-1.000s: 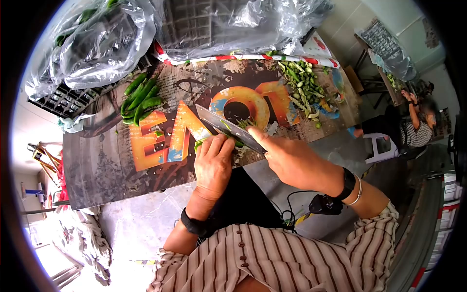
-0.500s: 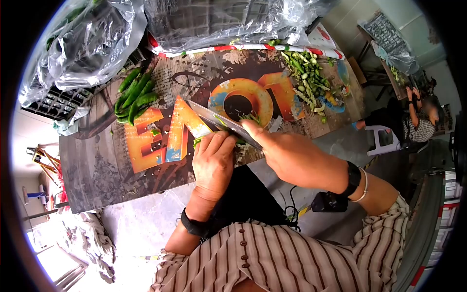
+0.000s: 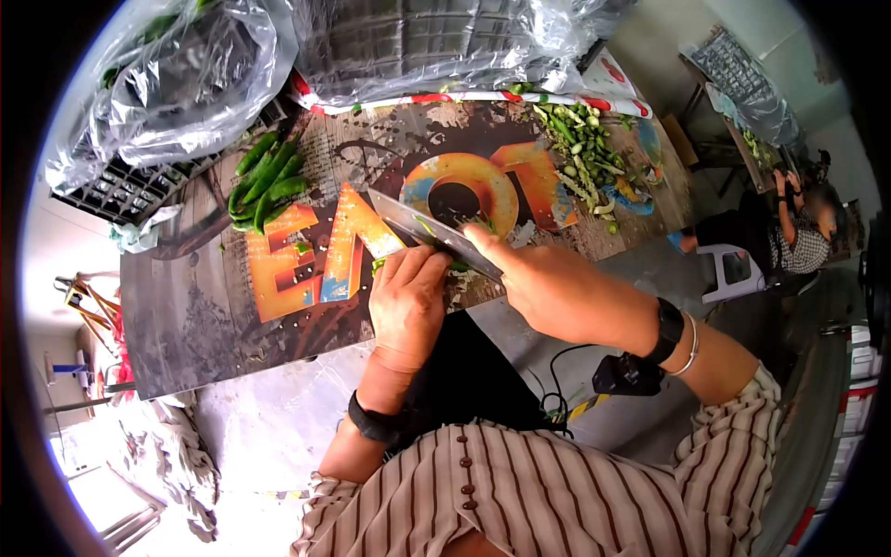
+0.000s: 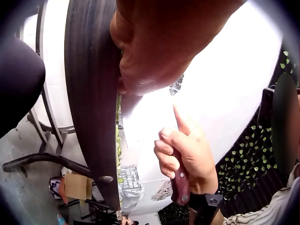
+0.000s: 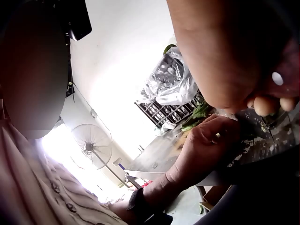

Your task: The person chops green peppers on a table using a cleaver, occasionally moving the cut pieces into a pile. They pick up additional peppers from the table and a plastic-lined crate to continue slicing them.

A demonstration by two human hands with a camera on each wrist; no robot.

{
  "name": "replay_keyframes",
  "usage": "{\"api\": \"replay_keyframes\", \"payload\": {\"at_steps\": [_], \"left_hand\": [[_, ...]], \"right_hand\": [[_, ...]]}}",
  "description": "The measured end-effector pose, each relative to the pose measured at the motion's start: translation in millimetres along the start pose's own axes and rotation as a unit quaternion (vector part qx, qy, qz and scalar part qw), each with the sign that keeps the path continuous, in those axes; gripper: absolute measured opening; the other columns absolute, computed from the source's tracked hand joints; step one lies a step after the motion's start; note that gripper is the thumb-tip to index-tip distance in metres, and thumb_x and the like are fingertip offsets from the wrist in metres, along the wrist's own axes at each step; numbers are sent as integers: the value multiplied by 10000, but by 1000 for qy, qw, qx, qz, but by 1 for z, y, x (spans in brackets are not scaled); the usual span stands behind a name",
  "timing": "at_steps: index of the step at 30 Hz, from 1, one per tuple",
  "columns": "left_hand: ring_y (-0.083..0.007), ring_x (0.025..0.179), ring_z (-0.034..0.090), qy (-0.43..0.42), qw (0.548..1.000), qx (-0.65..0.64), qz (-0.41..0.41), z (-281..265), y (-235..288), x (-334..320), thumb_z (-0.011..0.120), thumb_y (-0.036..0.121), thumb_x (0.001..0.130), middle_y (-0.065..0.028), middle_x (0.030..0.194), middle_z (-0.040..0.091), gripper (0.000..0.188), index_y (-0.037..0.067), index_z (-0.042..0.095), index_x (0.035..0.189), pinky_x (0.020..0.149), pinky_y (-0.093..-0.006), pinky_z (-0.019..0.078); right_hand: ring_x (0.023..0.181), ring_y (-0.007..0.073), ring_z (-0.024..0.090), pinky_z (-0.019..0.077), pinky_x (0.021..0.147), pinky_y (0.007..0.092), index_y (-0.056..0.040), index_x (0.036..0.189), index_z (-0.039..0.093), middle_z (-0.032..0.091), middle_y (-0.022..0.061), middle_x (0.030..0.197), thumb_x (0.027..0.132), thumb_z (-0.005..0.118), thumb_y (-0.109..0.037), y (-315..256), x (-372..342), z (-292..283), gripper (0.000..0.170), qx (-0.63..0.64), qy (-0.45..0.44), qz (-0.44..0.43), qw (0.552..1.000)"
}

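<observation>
In the head view the right hand [image 3: 548, 288] grips a broad-bladed knife [image 3: 436, 234], its blade slanting up and left across the table. The left wrist view shows that hand [image 4: 187, 159] curled round the knife's dark red handle [image 4: 180, 183]. Beside the blade, the left hand [image 3: 408, 302] holds down a green pepper [image 3: 379, 265] with bent fingers, most of the pepper hidden beneath them. Whole green peppers [image 3: 269, 181] lie in a pile at the table's left. A heap of cut green pieces [image 3: 585, 153] lies at the right.
Plastic-lined black crates [image 3: 390, 46] stand along the table's far side, another crate [image 3: 130, 190] at the left. The table [image 3: 186, 325] has a near edge close to the body. At the right, another person [image 3: 806, 237] sits by a second table and a white stool [image 3: 729, 272].
The head view has shifted slightly. Both hands remain close together, with the knife and the pepper still held in nearly the same place.
</observation>
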State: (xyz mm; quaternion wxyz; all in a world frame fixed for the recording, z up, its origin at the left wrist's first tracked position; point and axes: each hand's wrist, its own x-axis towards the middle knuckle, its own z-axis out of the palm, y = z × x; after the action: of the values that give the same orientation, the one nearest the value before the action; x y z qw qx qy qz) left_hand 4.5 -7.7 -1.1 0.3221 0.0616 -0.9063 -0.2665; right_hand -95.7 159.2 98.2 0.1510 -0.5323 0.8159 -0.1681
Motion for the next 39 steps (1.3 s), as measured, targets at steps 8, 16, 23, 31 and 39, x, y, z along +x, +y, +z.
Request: {"api": "replay_keyframes", "payload": {"at_steps": [8,16,23,31,39], "left_hand": [[-289,988,639,-6,1000,-12,3,3,-3,-2,704,39,832,-58,1008,690,136,95,721,955,876,-382,512],[-298,928,655,24,998,-52,2,3,-6,-4,709,26,832,-78,963,691,113,70,717,936,837,-377,526],[-292,943,646,27,999,-46,10,3,-5,-5,703,24,828,-69,975,677,129,77,702,946,843,-387,524],[-301,922,654,15,999,-48,-8,-2,-3,0,716,12,816,-75,958,689,124,69,726,925,819,-380,526],[-316,917,642,19,998,-60,-1,-2,-1,-1,709,11,817,-91,954,691,102,54,712,909,820,-386,521]], "right_hand": [[660,434,635,481,590,529,12,1507,318,649,230,765,862,564,-5,6,30,26,691,56,84,-29,994],[690,419,623,475,633,494,-50,1557,291,635,231,827,919,561,-39,24,17,20,693,46,143,-9,989],[670,412,613,473,616,501,-32,1549,303,596,254,741,885,568,-10,-5,-7,5,715,27,31,38,998],[670,421,650,498,581,513,39,1483,332,654,241,784,869,546,5,-5,-4,8,651,26,13,13,999],[652,414,635,481,566,510,-27,1528,315,635,228,763,880,564,-23,11,38,42,694,36,137,-68,988]]}}
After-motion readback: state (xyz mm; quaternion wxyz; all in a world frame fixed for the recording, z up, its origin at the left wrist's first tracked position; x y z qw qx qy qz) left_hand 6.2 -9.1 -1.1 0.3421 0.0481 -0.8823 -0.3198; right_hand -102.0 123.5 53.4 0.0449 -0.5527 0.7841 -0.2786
